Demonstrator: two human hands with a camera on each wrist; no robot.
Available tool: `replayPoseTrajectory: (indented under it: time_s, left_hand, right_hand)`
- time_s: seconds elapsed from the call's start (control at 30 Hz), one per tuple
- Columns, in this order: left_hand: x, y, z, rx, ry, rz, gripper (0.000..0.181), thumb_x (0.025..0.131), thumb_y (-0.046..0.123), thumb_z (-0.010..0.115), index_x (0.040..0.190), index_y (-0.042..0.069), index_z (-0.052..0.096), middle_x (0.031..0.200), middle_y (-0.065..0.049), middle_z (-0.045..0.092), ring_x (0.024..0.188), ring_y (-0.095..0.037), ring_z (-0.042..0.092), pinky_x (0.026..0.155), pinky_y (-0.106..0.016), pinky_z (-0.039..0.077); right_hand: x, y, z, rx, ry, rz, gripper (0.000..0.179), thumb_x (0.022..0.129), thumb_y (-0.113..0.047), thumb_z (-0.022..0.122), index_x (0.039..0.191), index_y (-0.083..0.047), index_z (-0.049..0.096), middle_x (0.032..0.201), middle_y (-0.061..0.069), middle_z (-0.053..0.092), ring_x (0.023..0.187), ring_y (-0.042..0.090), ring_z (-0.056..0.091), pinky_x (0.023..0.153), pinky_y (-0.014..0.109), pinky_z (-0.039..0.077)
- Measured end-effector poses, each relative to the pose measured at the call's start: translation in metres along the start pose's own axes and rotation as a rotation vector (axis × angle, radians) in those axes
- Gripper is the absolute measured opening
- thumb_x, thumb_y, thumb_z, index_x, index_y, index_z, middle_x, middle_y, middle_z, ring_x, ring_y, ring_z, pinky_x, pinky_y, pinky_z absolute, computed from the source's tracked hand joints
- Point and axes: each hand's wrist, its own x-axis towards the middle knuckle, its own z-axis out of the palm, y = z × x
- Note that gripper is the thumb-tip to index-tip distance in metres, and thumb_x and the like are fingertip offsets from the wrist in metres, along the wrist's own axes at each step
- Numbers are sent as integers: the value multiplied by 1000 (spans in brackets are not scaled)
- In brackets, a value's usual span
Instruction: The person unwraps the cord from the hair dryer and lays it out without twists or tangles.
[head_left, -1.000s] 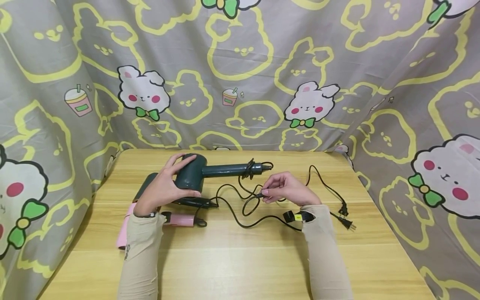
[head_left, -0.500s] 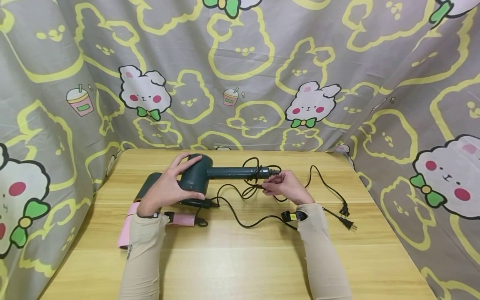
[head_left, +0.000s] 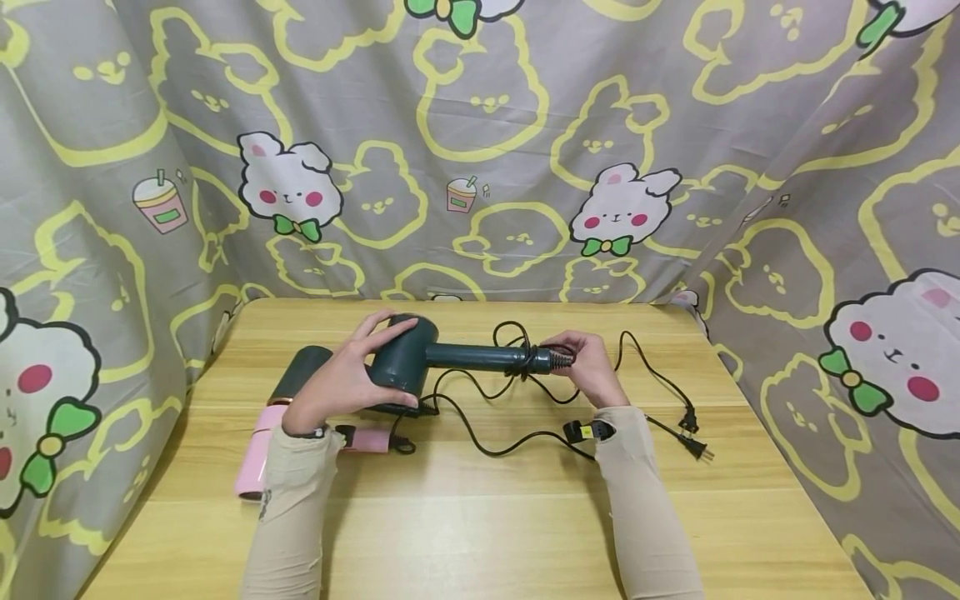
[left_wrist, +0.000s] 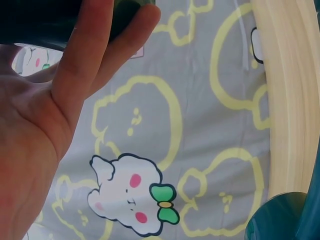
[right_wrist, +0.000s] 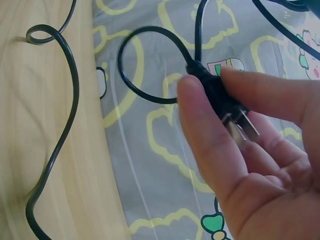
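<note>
My left hand (head_left: 336, 385) grips the barrel of a dark green hair dryer (head_left: 407, 357) above the table, its handle pointing right. Black cord (head_left: 517, 367) is looped around the handle's end. In the head view my right hand (head_left: 595, 373) is at that end, near the ribbed cord guard. The right wrist view shows this hand pinching a black two-pin plug (right_wrist: 212, 89) between thumb and finger, with its metal pins toward the palm. In the left wrist view the left fingers (left_wrist: 82, 60) lie against the dark barrel.
A second dark green hair dryer (head_left: 302, 371) and a pink hair dryer (head_left: 255, 454) lie on the wooden table (head_left: 480, 533) at left, partly hidden by the left arm. Their cords run right to two plugs (head_left: 696, 447). A patterned curtain (head_left: 487, 167) surrounds the table.
The held hair dryer has moved right and slightly nearer with my left hand. My right hand has risen slightly with the plug to the handle's end, and more cord loops lie there.
</note>
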Motion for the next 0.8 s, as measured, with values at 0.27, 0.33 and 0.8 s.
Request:
replayPoseTrajectory:
  time_s: [0.27, 0.33, 0.8]
  left_hand:
    - [1, 1, 3, -2, -31, 11, 105, 65, 47, 98, 155, 42, 44, 166, -11, 29, 126, -44, 59, 90, -55, 57]
    - [2, 1, 4, -3, -38, 11, 105, 65, 47, 98, 155, 42, 44, 166, -11, 29, 126, -44, 58, 90, -55, 57]
    - [4, -3, 8, 24, -64, -21, 105, 65, 43, 98, 155, 44, 43, 166, -8, 29, 126, -43, 60, 92, -56, 56]
  right_hand:
    - [-2, -8, -4, 150, 106, -86, 31, 91, -8, 79, 113, 13, 70, 96, 9, 81, 82, 9, 78, 78, 26, 62]
    - [-3, -11, -5, 226, 116, -114, 32, 91, -5, 79, 113, 15, 68, 92, 6, 81, 80, 12, 78, 78, 29, 63]
    - [-22, -42, -8, 463, 169, -339, 16, 89, 5, 76, 103, 11, 71, 92, 6, 81, 81, 19, 80, 80, 37, 63]
